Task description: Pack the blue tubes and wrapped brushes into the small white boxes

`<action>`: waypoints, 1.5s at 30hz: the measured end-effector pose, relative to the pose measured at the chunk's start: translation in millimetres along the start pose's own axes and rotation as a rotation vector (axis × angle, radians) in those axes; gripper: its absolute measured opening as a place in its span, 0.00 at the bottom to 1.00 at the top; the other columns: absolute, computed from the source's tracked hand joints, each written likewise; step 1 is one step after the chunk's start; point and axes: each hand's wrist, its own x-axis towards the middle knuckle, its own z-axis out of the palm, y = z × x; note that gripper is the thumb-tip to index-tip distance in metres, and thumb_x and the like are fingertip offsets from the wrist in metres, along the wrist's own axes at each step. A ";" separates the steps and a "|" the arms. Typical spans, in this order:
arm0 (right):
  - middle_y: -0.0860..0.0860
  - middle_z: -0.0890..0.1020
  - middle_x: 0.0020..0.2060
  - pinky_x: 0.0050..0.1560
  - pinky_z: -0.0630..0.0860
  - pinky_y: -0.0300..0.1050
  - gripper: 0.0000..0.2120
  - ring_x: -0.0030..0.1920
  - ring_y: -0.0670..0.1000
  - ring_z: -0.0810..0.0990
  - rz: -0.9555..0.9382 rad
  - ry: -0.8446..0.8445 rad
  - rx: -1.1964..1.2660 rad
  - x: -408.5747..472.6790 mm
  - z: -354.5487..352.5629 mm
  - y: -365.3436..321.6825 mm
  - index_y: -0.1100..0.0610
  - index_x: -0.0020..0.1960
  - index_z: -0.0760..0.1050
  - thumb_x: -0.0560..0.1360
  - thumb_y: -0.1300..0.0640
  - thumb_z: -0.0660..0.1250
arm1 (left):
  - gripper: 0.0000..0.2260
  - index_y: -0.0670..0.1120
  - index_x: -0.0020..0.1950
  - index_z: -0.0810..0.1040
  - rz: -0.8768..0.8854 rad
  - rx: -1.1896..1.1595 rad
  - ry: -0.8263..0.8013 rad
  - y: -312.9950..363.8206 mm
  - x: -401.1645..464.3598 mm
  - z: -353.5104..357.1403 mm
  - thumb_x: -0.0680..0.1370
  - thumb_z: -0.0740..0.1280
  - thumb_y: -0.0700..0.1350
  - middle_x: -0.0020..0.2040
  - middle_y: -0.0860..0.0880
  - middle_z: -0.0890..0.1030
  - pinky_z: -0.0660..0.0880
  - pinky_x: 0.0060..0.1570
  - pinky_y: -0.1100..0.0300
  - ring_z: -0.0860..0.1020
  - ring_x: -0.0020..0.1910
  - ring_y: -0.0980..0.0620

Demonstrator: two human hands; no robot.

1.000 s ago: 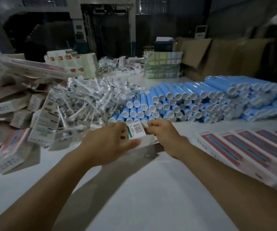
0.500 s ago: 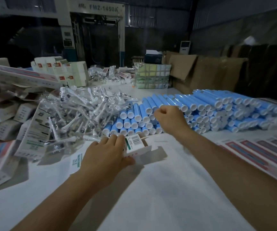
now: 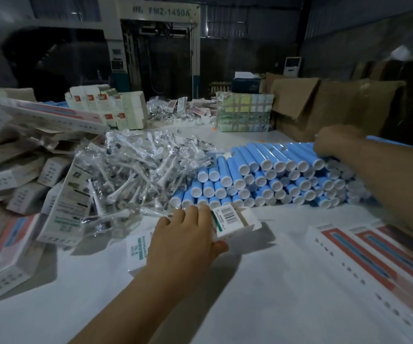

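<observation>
Left hand (image 3: 185,242) pins the small white box (image 3: 235,220) on the desk (image 3: 262,281) at lower centre, fingers wrapped round it, open end facing the blue tubes (image 3: 270,175), probably for easy loading, while right hand (image 3: 337,142) at upper right reaches onto the stack, grip unclear.

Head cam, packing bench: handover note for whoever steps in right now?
Left hand: holds the small white box on the table, its end flap open toward the tubes.
Right hand: reaching onto the far top of the blue tube stack; whether it has a tube in its grip cannot be told.
Wrapped brushes: loose heap left of the tubes, untouched by either hand.
More small boxes piled at far left.
Done: one box opened and steadied.
Left: put a tube and a brush in this box, close it, repeat.
</observation>
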 end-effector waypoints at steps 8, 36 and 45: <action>0.59 0.77 0.52 0.50 0.74 0.50 0.09 0.50 0.59 0.77 -0.017 0.015 0.054 3.7 -11.0 -1.1 0.64 0.54 0.76 0.76 0.61 0.63 | 0.32 0.49 0.73 0.52 -0.001 0.012 0.014 -0.4 0.4 0.3 0.76 0.49 0.68 0.69 0.51 0.66 0.65 0.60 0.54 0.67 0.65 0.49; 0.45 0.82 0.37 0.35 0.66 0.40 0.15 0.32 0.43 0.71 0.072 0.019 1.880 -201.2 62.1 -88.1 0.50 0.40 0.81 0.80 0.51 0.59 | 0.26 0.48 0.64 0.64 -0.112 -0.060 -0.067 3.9 -9.5 -18.4 0.76 0.55 0.66 0.60 0.48 0.72 0.67 0.52 0.51 0.70 0.59 0.46; 0.50 0.78 0.33 0.23 0.62 0.38 0.13 0.24 0.43 0.67 0.077 0.080 1.936 -189.5 47.6 -76.7 0.55 0.36 0.78 0.77 0.59 0.61 | 0.25 0.46 0.63 0.68 0.016 -0.058 -0.141 32.8 -18.1 -21.1 0.75 0.55 0.63 0.58 0.45 0.74 0.67 0.50 0.49 0.73 0.55 0.44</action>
